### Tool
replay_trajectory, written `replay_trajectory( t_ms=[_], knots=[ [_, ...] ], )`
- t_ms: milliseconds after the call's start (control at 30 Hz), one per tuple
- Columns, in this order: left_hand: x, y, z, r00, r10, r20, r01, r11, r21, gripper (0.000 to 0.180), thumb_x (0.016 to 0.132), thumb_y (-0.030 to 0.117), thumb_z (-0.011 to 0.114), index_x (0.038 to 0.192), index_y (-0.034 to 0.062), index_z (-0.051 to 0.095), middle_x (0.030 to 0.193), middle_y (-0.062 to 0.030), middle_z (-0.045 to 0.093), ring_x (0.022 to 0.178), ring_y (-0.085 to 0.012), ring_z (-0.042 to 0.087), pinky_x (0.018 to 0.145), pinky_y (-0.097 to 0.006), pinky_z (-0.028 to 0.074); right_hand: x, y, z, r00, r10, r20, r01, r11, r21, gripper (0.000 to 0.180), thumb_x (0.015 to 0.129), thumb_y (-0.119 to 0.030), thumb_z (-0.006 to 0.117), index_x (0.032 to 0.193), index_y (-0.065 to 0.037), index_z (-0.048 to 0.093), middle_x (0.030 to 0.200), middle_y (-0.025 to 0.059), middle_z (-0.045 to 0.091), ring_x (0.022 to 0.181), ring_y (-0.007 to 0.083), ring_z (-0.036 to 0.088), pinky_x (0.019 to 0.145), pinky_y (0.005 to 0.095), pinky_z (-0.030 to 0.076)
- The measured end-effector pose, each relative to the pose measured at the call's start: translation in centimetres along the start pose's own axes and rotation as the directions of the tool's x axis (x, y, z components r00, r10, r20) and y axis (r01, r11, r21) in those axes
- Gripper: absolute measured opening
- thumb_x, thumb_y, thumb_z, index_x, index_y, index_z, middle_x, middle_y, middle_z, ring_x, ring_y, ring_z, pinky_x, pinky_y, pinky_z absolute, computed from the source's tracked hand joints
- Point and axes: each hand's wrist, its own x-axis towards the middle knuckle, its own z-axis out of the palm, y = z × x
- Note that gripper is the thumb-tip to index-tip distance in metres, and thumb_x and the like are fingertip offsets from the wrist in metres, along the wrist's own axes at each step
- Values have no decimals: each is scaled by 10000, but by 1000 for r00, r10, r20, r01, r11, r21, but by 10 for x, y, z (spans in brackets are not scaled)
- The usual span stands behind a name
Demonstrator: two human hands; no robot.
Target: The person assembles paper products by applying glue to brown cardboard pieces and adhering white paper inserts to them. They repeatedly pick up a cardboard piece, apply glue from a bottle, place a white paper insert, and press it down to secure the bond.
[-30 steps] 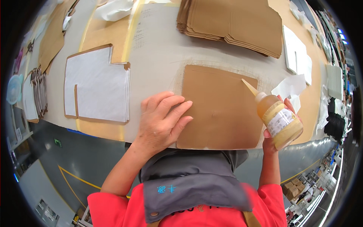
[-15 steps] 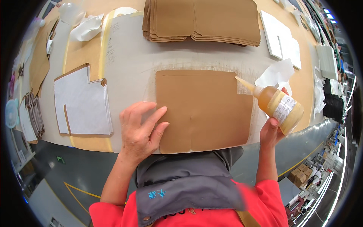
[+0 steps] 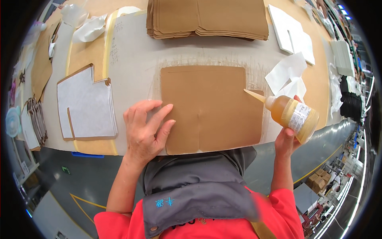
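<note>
A flat brown leather-like panel (image 3: 211,115) lies before me, with a notch cut from its far right corner. My left hand (image 3: 143,129) rests at its left edge, fingers apart and holding nothing, two fingertips on or just over the panel. In my right hand (image 3: 287,141) is a squeeze bottle (image 3: 296,117) of amber liquid, tilted so that its long pointed nozzle aims left. The nozzle tip is at the inner corner of the notch. Whether liquid is coming out is too small to make out.
Beyond the panel sits a stack of brown panels (image 3: 207,20). White-faced notched pieces (image 3: 85,107) lie to the left. On the right are crumpled white paper (image 3: 286,73) and white cut pieces (image 3: 292,34). The table's near edge runs just in front of me.
The nozzle has travelled along the notch edge from near the panel's far corner toward me, to the notch's inner corner. My left hand keeps its place by the panel. The whole view has shifted slightly.
</note>
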Motion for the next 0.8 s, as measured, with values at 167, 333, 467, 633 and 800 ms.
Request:
replay_trajectory(
  t_ms=[167, 333, 467, 633, 800],
  knots=[
    [1, 1, -1, 1000, 0, 10, 0, 1000, 4, 329, 835, 171, 774, 1155, 101, 738, 1188, -68, 610, 1102, -260, 564, 952, -387, 406, -6, -5, 0, 1000, -15, -10, 14, 999, -51, 1025, 814, -584, 799, 1506, 5, 325, 1491, 253, 472, 1374, 348, 486, 1134, 499, 428],
    [0, 1, 0, 1000, -13, 5, 13, 1000, -17, 360, 834, 155, 780, 1186, 100, 724, 1197, -77, 610, 1075, -259, 559, 938, -375, 417, -6, -7, -11, 999, -36, -30, 34, 997, -62, 991, 831, -554, 799, 1500, 7, 331, 1495, 253, 468, 1386, 353, 478, 1130, 498, 436],
    [0, 0, 1, 1000, -3, 3, 3, 1000, -7, 362, 839, 144, 777, 1193, 97, 720, 1199, -79, 610, 1067, -257, 558, 929, -371, 417, -6, -2, -24, 997, -32, -67, 30, 999, -29, 977, 830, -512, 817, 1495, -18, 299, 1490, 268, 462, 1383, 370, 480, 1132, 510, 438],
    [1, 1, 1, 1000, 9, 2, -9, 1000, 9, 348, 845, 141, 770, 1187, 94, 722, 1194, -80, 614, 1050, -254, 561, 922, -370, 418, -7, 0, -32, 994, 15, -106, -16, 1000, -9, 980, 819, -499, 832, 1487, -61, 264, 1468, 298, 469, 1381, 388, 473, 1137, 510, 429],
    [0, 1, 2, 1000, 24, -6, -24, 999, 29, 333, 852, 136, 762, 1179, 89, 724, 1168, -75, 625, 1030, -248, 565, 920, -369, 419, -15, -5, -39, 995, 2, -97, -3, 1000, -8, 950, 846, -487, 812, 1508, -34, 303, 1476, 263, 486, 1385, 354, 483, 1136, 497, 438]
  ],
)
